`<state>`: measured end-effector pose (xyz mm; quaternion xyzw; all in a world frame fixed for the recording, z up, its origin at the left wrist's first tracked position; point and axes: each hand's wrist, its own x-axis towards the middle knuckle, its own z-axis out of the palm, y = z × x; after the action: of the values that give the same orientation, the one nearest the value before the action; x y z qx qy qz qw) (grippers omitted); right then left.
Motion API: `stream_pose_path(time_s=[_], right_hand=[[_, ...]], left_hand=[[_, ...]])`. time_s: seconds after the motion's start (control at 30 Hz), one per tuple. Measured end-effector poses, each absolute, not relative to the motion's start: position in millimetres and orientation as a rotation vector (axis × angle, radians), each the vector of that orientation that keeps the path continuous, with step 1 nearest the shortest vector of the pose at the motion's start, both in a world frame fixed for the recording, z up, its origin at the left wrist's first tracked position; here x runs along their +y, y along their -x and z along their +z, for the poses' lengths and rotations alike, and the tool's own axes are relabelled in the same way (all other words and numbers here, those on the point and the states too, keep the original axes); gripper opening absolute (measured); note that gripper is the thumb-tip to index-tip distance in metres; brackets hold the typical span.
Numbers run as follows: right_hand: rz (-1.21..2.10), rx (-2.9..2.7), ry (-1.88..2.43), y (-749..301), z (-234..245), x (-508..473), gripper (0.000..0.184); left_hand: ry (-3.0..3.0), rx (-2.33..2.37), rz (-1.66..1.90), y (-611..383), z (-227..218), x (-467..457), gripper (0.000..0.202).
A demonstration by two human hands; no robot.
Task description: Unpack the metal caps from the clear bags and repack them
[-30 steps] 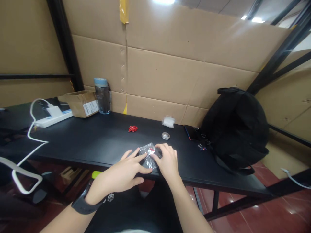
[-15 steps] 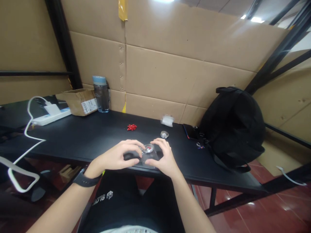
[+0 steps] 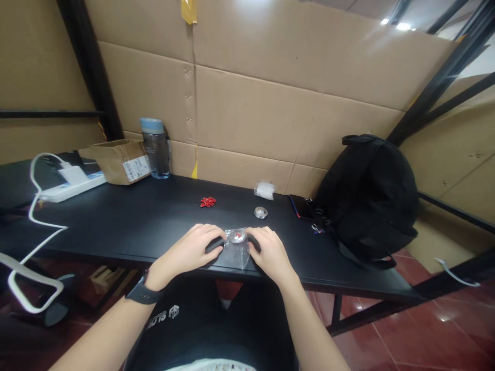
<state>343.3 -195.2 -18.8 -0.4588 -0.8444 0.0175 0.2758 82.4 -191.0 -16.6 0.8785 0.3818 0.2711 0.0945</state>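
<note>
A clear plastic bag (image 3: 235,255) lies near the front edge of the black table. At its upper part is a small round clear container (image 3: 237,236) with something red in it. My left hand (image 3: 199,245), a dark band on its wrist, rests at the bag's left edge, fingers bent and thumb apart from them. Along the right edge sits my right hand (image 3: 268,250), its fingertips by the bag's upper corner and its thumb spread lower down. Just beyond the hands is a round silvery disc-like item (image 3: 260,212). A pile of small red pieces (image 3: 208,202) lies farther left.
A small clear packet with white contents (image 3: 265,190) lies near the cardboard wall. To the right stand a black backpack (image 3: 367,201) and a dark flat item (image 3: 301,206). On the left are a bottle (image 3: 157,149), a cardboard box (image 3: 116,162) and a power strip (image 3: 73,186).
The bag, formerly gripped between both hands and partly covered by the fingers, now lies flatter and more exposed. My hands have drawn slightly apart to its sides. The view has shifted slightly.
</note>
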Motion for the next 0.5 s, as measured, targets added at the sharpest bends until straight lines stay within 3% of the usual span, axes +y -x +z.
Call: stream_pose_path(time_s=[0.13,0.4,0.5], right_hand=[[0.039,-2.280,1.232,-339.2,-17.8,-196.9,0.025],[0.223,-2.296,1.150,-341.4,-16.0,-196.5,0.007],[0.288,-2.307,1.116,-342.5,-15.4,-196.6,0.008]], left_hand=[[-2.627,1.131,0.829,-84.5,-17.1,-193.0,0.027],[-2.597,1.155,0.904,-95.0,-19.5,-189.7,0.015],[-2.575,1.146,0.925,-94.0,-21.2,-187.8,0.017]])
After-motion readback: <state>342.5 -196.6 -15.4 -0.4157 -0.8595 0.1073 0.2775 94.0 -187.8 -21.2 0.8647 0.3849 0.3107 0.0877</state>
